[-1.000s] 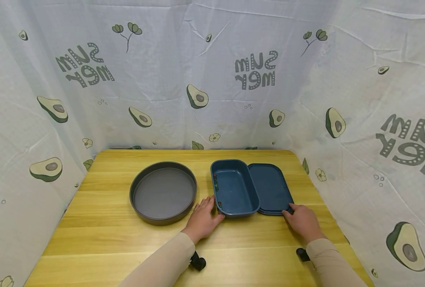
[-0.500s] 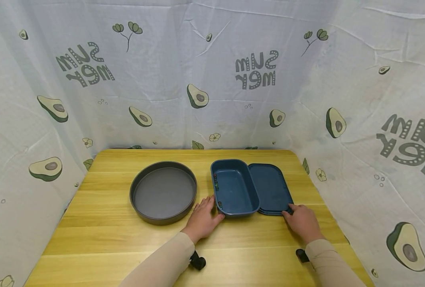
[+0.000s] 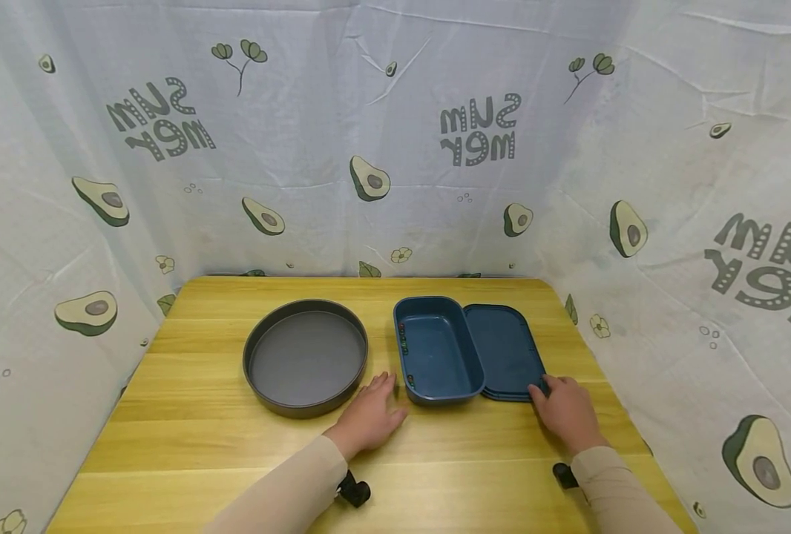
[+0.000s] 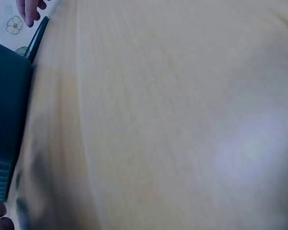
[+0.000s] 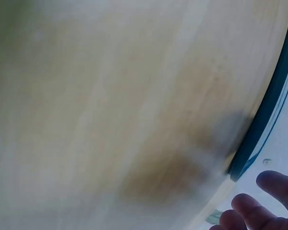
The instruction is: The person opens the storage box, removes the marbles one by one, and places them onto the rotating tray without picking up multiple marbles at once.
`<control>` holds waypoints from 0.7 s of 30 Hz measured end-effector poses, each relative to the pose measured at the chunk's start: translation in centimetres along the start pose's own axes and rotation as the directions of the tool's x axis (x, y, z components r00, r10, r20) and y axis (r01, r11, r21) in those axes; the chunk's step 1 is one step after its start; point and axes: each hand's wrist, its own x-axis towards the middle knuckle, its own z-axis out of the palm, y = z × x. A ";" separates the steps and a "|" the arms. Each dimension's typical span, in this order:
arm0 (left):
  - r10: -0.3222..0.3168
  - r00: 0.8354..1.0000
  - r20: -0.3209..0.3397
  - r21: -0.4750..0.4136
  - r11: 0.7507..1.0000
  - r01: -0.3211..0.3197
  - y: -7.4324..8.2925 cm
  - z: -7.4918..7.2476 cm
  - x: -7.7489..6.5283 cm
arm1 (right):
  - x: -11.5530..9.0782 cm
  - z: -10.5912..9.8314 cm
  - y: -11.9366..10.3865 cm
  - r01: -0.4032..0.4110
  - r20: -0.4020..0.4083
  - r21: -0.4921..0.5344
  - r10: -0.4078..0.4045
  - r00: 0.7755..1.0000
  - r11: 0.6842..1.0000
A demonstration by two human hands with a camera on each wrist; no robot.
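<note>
A blue rectangular box [image 3: 441, 354] sits right of the table's middle, with small red and green spots along its left inner wall. Against its right side lies a flat blue lid [image 3: 505, 352]. My left hand [image 3: 367, 417] is just left of the box's near corner, fingers extended, with a strip of table between them. At the lid's near right corner is my right hand [image 3: 565, 411], thumb and forefinger at the edge. The right wrist view has its fingers [image 5: 278, 187] spread and apart from the lid's rim [image 5: 264, 129].
A round dark grey pan [image 3: 305, 360] stands to the left of the box, its near right rim close to the left hand. The wooden table [image 3: 188, 445] has a pale curtain [image 3: 302, 133] with avocado prints behind it and along both sides.
My left hand has drawn back from the box toward the lower left, off its wall. My right hand has shifted slightly right at the lid's corner. The box and lid stay put.
</note>
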 end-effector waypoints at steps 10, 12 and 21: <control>0.041 0.994 -0.103 -0.220 0.974 -0.063 -0.9 -4.7 -3.5 | -0.1 -0.8 -1.0 0.040 -0.062 0.076 -0.035 0.997 0.996; 0.049 0.982 -0.181 -0.246 0.965 -0.094 -1.5 -5.9 -4.1 | -0.1 -0.9 -1.2 0.048 -0.070 0.097 -0.042 0.997 0.994; -0.003 0.881 -0.472 -0.025 1.000 -0.010 -7.2 -11.5 -5.7 | 0.1 -1.0 -2.0 0.076 -0.088 0.139 -0.065 0.994 0.987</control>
